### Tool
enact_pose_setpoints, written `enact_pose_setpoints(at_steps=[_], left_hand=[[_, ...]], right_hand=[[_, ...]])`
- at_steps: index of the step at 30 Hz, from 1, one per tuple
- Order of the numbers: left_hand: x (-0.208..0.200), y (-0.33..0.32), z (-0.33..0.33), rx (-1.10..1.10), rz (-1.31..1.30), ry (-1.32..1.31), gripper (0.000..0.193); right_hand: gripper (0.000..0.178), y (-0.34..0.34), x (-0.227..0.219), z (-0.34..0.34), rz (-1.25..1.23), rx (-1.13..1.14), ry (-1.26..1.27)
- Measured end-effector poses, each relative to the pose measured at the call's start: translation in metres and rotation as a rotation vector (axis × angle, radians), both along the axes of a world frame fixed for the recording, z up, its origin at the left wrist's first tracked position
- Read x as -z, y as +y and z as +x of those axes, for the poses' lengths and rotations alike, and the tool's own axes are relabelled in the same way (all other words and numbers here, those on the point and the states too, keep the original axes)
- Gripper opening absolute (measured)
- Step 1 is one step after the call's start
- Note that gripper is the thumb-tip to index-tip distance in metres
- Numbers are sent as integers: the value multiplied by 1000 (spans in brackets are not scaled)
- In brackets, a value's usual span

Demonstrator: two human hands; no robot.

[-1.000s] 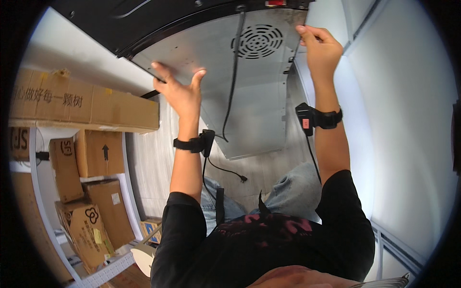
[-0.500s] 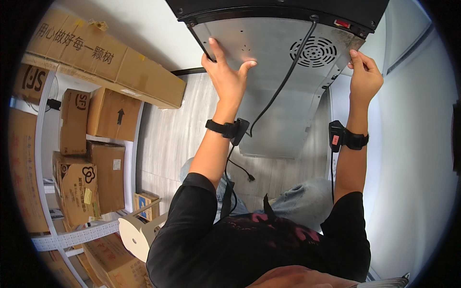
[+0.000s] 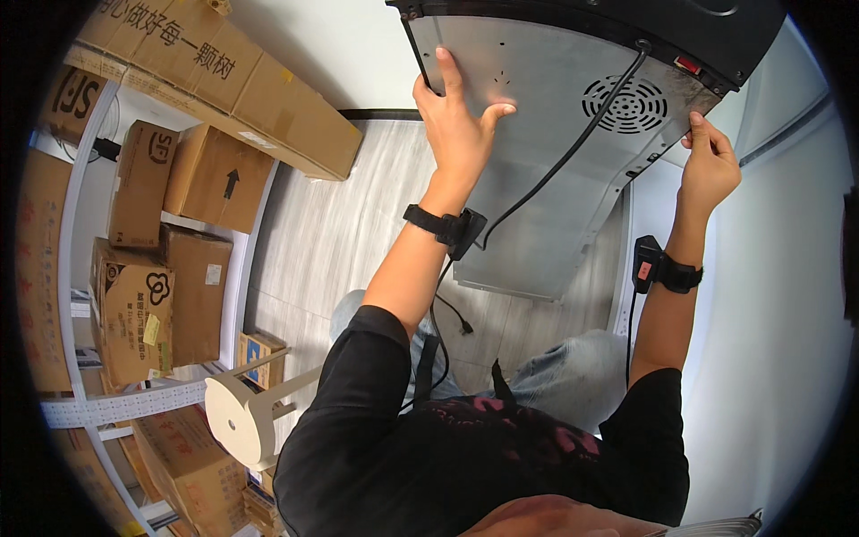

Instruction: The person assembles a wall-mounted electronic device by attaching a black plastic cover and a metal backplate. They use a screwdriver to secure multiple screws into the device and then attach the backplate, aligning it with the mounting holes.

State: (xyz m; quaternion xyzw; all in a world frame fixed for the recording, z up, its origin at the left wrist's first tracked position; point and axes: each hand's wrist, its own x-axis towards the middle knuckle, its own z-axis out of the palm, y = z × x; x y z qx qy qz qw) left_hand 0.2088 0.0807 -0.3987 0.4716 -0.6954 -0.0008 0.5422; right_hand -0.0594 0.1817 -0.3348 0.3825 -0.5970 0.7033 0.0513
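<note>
A tall appliance with a grey sheet-metal back panel (image 3: 537,210) and a black top section (image 3: 582,20) stands in front of me. My left hand (image 3: 458,134) grips its left edge, with thumb and forefinger spread flat on the metal. At the opposite edge, just below the black section, my right hand (image 3: 713,168) pinches the panel's rim between thumb and bent fingers. Between my hands are a round slotted vent (image 3: 625,105) and a red rocker switch (image 3: 687,64). A black power cord (image 3: 559,161) hangs down from the panel's top and passes behind my left wrist.
Cardboard boxes (image 3: 219,179) fill a white metal shelf rack (image 3: 134,400) on my left, and a long carton (image 3: 259,85) lies across its top. A cream-coloured round-ended object (image 3: 240,422) is by my left elbow. A white wall (image 3: 769,295) runs close on my right.
The view has swung, and the appliance sits farther right and more slanted in it, its gap from the long carton wider. Both hands keep the same hold on its edges.
</note>
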Motion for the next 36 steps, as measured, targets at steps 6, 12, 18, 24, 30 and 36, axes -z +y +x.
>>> enact_pose_setpoints(at_steps=[6,12,18,24,30,36], left_hand=[[2,-4,-9,-36,-64,-26,128],[-1,-3,0,7,-32,-15,125],[-1,-4,-8,10,-12,-56,125],[-2,-2,-8,-23,48,-60,123],[-4,-2,-9,-18,41,-64,122],[-4,0,-11,-18,-40,-80,121]], right_hand=[[21,-1,6,-12,-88,-47,40],[23,-7,13,-7,-142,-132,86],[20,18,16,-17,-160,-216,-46],[18,28,10,-2,-262,-334,-279],[9,21,17,-4,-194,-408,-142],[11,10,15,5,-312,-374,-145]])
